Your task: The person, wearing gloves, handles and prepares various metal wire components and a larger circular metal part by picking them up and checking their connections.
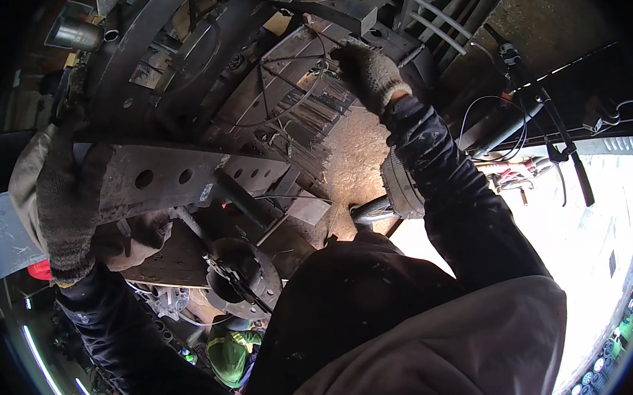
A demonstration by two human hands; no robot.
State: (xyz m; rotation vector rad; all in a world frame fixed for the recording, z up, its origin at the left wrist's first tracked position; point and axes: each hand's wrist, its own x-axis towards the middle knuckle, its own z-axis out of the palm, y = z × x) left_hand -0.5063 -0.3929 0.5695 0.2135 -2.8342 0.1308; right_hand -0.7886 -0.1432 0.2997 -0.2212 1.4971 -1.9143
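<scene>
My left hand point(66, 203), in a dirty grey knitted glove, is at the left end of a flat steel bar point(208, 178) with round holes. Its thumb lies against the bar, and the hand covers that end. Further up and right, my right hand point(371, 76), in a similar glove, is closed round the end of a thin dark rod point(322, 36). A welded rod frame point(265, 89) with a curved hoop is just left of that hand. Beneath the bar is a round metal flange point(263, 275).
Thin steel strips point(303, 144) lie bundled beside the rod frame. A metal cylinder point(79, 32) stands at upper left. Black handlebars point(532, 86) with cables are on the right. Another person in a green top point(228, 352) is below. Pale tubes point(440, 23) jut out at upper right.
</scene>
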